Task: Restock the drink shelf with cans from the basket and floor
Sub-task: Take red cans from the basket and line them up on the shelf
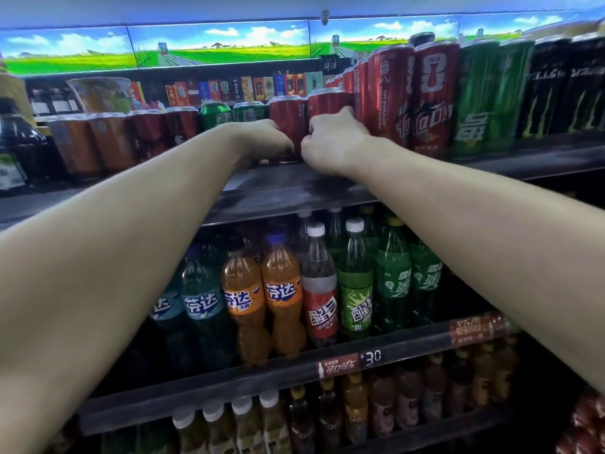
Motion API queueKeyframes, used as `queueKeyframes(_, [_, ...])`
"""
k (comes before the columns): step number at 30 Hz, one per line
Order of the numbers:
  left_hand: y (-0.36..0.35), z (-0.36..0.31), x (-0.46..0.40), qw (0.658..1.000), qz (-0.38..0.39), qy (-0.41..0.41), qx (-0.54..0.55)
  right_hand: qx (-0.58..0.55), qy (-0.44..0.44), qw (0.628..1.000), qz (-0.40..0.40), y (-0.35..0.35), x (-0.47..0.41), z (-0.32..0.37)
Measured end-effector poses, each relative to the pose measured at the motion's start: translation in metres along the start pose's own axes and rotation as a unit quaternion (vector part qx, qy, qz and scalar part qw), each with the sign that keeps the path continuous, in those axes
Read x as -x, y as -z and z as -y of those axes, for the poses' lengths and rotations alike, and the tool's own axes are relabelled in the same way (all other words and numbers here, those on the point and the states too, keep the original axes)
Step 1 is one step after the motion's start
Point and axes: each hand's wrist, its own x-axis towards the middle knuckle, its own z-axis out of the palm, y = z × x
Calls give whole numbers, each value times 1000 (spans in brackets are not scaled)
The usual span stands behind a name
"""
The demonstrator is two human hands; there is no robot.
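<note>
Up on the top shelf (294, 188), both hands curl around short red cans: left hand (265, 139), right hand (330, 142).

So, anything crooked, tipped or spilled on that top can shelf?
No spill or tipped can shows. The short red cans under the left hand and right hand stand upright, set back from the tall red cans beside them.

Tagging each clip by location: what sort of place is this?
Most likely a shop's drinks aisle: tiered dark metal shelf stocked with short red drink cans, plastic orange soda bottles, and a black shelf-edge price tag.
</note>
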Motion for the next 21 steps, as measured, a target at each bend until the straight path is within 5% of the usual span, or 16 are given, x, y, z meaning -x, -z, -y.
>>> queueKeyframes(4, [3, 0, 15, 997, -24, -51, -61, 20, 94, 995, -39, -8, -2, -3])
queueKeyframes(6, [3, 0, 22, 993, -46, -67, -83, 40, 132, 990, 3, -7, -4, -5])
queueKeyframes(9, [2, 4, 27, 990, -82, -65, -96, 113, 112, 984, 80, -1, -8, -11])
queueKeyframes(15, [-4, 7, 36, 977, -149, -63, -139, 97, 109, 985, 92, -5, -15, -18])
queueKeyframes(18, [-5, 7, 49, 971, -173, -78, -142, 69, 154, 985, 40, -9, -10, -20])
queueKeyframes(21, [-15, 11, 67, 953, -240, -118, -144, 3, 219, 971, -96, -18, 9, -22])
